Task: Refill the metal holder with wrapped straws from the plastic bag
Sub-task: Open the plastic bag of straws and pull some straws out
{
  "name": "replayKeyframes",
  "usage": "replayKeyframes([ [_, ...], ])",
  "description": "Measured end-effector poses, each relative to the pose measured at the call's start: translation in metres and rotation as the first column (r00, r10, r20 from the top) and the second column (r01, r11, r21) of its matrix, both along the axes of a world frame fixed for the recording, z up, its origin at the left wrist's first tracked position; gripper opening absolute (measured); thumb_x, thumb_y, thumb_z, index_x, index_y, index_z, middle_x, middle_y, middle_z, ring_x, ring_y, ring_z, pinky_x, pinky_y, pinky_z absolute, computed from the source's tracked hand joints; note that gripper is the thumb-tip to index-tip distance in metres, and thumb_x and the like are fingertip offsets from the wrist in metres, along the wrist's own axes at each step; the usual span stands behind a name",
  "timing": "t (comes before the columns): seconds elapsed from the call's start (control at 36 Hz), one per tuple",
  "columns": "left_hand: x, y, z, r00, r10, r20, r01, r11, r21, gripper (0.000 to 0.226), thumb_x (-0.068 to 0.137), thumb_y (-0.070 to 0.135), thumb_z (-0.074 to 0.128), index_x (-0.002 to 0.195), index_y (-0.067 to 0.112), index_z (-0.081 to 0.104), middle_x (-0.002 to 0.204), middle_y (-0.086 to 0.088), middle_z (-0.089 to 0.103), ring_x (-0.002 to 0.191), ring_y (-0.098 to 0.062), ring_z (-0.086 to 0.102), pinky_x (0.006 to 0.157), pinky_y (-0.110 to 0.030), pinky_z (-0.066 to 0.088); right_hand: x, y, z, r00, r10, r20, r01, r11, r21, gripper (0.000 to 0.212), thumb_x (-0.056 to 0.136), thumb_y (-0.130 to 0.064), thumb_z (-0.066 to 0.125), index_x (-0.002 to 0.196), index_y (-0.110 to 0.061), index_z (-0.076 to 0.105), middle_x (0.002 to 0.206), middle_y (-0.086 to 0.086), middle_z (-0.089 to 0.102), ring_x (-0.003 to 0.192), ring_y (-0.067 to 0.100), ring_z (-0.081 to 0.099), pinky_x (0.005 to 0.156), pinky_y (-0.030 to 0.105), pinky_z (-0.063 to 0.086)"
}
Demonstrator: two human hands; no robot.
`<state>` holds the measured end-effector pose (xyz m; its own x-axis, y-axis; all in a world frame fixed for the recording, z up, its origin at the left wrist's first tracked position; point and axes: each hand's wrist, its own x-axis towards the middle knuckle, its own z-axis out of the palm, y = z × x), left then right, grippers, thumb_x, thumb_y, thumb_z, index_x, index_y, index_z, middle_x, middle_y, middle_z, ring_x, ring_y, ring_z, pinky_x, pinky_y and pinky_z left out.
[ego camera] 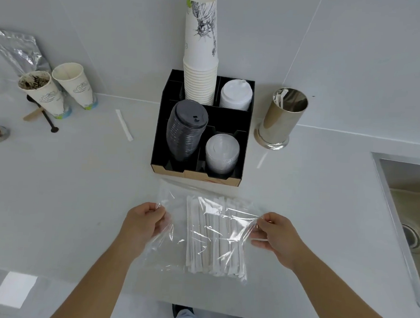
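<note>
Hands (145, 222) gripping clear straw-filled bag (173, 245)

A black organizer (162, 120) with cups (201, 59) and lids (185, 129) stands mid-surface at the back edge; two paper cups (59, 88) near the left edge; sink (412, 197) at right.

bag (174, 231) before organizer (205, 143), holder (280, 119) right

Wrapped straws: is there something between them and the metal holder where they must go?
Yes, the plastic bag encloses the wrapped straws; the left hand and right hand pinch its sides. Past the bag, the bare counter leads to the metal holder; the black organizer stands left of that path.
</note>
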<state>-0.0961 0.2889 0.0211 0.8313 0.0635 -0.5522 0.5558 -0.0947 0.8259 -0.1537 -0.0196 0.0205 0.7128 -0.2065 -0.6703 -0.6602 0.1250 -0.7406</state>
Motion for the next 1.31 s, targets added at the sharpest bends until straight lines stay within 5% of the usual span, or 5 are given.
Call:
replayKeyframes([
  [0.5,-0.010,-0.078,-0.012,0.988,-0.136,-0.067,0.129,0.987,-0.097,0.032,0.092,0.010,0.060,0.061,0.013,0.067,0.063,-0.010,0.062,0.059,-0.017,0.063,0.074,-0.033,0.056,-0.033,-0.085,0.009,0.993,-0.109,0.034,0.108,0.993,0.038,0.014,0.095,-0.005,0.055,0.083,-0.002,0.060,0.072,0.011,0.071,0.062,0.022,0.068,0.059,0.032,0.058],
  [0.64,-0.009,-0.087,-0.013,0.987,-0.158,-0.043,0.162,0.978,0.130,0.013,0.084,0.011,0.060,0.094,0.005,0.064,0.065,-0.009,0.063,0.060,-0.016,0.060,0.075,-0.035,0.056,-0.038,-0.094,0.003,0.990,-0.139,0.031,0.138,0.990,0.037,0.008,0.091,-0.005,0.063,0.083,-0.003,0.064,0.072,0.012,0.069,0.061,0.021,0.066,0.061,0.031,0.059],
  [0.72,-0.013,-0.094,-0.008,0.974,-0.224,0.023,0.190,0.873,0.450,0.048,0.082,0.024,0.068,0.129,0.021,0.055,0.113,-0.002,0.065,0.100,-0.018,0.064,0.089,-0.034,0.051,-0.044,-0.096,-0.002,0.991,-0.132,0.013,0.131,0.990,0.053,0.005,0.088,-0.002,0.064,0.085,-0.003,0.067,0.071,0.011,0.068,0.059,0.019,0.064,0.060,0.030,0.058],
  [1.06,-0.066,-0.186,0.012,0.432,-0.862,0.266,0.565,0.488,0.665,0.022,0.091,0.025,0.061,0.111,0.019,0.069,0.106,0.009,0.060,0.100,-0.009,0.057,0.089,-0.019,0.043,-0.074,-0.084,-0.022,0.994,-0.060,-0.087,0.058,0.998,-0.021,0.005,0.083,0.002,0.067,0.082,-0.003,0.066,0.061,0.008,0.058,0.051,0.021,0.052,0.057,0.032,0.055],
  [1.31,-0.060,-0.223,-0.013,0.343,-0.931,0.124,0.598,0.319,0.735,0.035,0.087,0.026,0.063,0.121,0.018,0.061,0.116,0.002,0.054,0.112,-0.018,0.052,0.090,-0.020,0.038,-0.087,-0.066,-0.028,0.989,-0.093,-0.112,0.091,0.996,-0.026,0.012,0.079,-0.004,0.070,0.090,-0.003,0.068,0.064,0.008,0.065,0.055,0.020,0.060,0.068,0.038,0.059],
])
